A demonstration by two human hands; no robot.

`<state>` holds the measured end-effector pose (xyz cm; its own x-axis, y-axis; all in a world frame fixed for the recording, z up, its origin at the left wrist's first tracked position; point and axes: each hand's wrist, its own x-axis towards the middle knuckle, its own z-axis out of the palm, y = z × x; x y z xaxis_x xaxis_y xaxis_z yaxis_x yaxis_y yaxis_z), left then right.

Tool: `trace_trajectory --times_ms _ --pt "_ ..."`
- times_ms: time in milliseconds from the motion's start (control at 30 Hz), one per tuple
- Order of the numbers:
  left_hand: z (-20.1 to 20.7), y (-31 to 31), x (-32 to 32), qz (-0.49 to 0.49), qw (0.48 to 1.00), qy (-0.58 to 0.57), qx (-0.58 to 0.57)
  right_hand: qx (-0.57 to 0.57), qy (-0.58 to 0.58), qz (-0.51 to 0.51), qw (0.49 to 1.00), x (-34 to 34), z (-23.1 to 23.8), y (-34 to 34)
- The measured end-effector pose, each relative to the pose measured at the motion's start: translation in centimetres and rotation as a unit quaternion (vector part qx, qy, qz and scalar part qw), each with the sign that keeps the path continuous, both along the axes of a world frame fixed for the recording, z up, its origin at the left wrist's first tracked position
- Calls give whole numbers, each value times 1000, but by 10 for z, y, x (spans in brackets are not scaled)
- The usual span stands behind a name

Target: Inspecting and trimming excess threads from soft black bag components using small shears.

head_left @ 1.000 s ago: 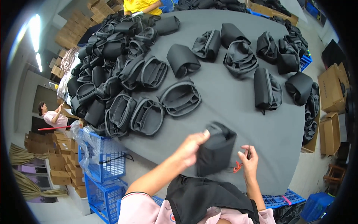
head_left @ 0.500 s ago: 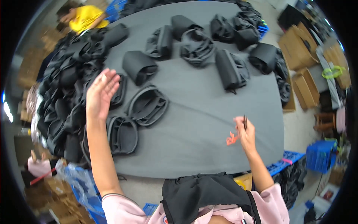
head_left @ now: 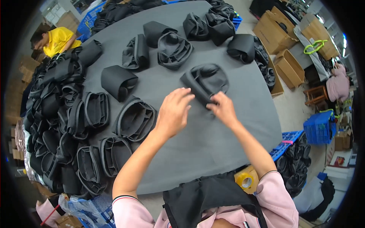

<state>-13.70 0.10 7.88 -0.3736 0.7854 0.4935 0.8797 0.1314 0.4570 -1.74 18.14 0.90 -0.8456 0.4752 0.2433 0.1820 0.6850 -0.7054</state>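
Head view: right hand (head_left: 224,109) pinches the black moulded foam case shell (head_left: 205,81), lying just beyond; left hand (head_left: 173,112) hovers open beside.

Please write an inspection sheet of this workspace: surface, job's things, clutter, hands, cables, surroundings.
Surface: grey table, bare in front of the person.
Job's things: black case lying by both hands.
Clutter: stack of black cases along the table's left side; more at the far edge.
Hands: left hand open, beside the case; right hand touching its near edge, grip unclear.
Cables: nothing seen.
Surroundings: cardboard boxes, blue crates, tape roll, a person in yellow.
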Motion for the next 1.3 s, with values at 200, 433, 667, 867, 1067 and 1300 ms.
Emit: trace_trajectory --times_ms 200,433,667,867,1067,1300 --pt "-59 -23 37 -79 989 -85 -91 50 -79 65 994 89 7 -64" --pt "-44 -18 92 58 703 -708 -18 25 -41 171 984 139 6 -112" --pt "-51 -24 103 148 411 -892 118 -368 -16 -113 923 60 28 -42" --pt "-29 -37 112 225 613 -757 11 -520 9 100 848 78 18 -83" --pt "-33 -30 136 81 939 -54 -329 -603 56 -95 790 116 17 -85" --pt "-72 -29 150 126 909 -270 -291 -684 44 -156 712 140 -19 -88"
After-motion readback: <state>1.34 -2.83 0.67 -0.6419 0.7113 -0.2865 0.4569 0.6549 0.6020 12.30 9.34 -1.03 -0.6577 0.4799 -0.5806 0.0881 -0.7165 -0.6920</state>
